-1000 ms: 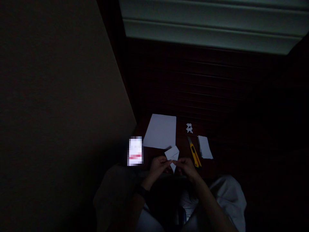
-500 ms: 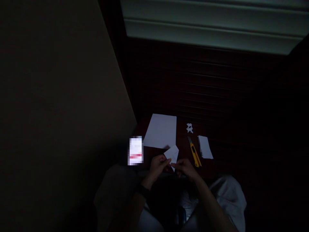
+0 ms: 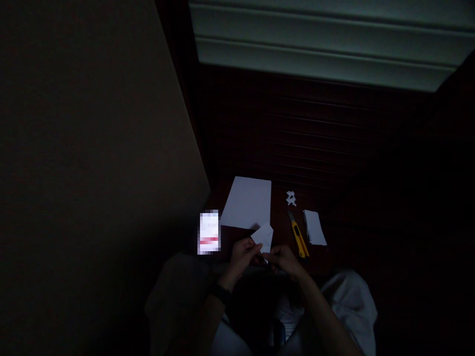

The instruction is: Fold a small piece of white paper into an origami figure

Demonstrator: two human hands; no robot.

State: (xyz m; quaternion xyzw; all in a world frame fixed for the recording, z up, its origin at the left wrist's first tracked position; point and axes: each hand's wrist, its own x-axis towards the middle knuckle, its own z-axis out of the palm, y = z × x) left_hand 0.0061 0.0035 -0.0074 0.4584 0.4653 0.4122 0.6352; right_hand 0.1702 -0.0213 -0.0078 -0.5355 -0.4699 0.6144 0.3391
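Note:
The scene is very dark. My left hand [image 3: 243, 254] and my right hand [image 3: 284, 258] are close together just above the near edge of a dark wooden table [image 3: 282, 227]. Both pinch a small folded piece of white paper [image 3: 264, 236], which sticks up between them. A dark band sits on my left wrist. My fingers hide the lower part of the paper.
A white sheet [image 3: 248, 202] lies flat behind my hands. To the right are a yellow utility knife [image 3: 299, 237], a small white slip [image 3: 314, 227] and a tiny crumpled paper scrap [image 3: 291, 198]. A blurred white card [image 3: 210, 232] sits left. A wall rises on the left.
The folded paper has turned and sunk a little between my fingers. My hands stay nearly in place. The view has shifted slightly.

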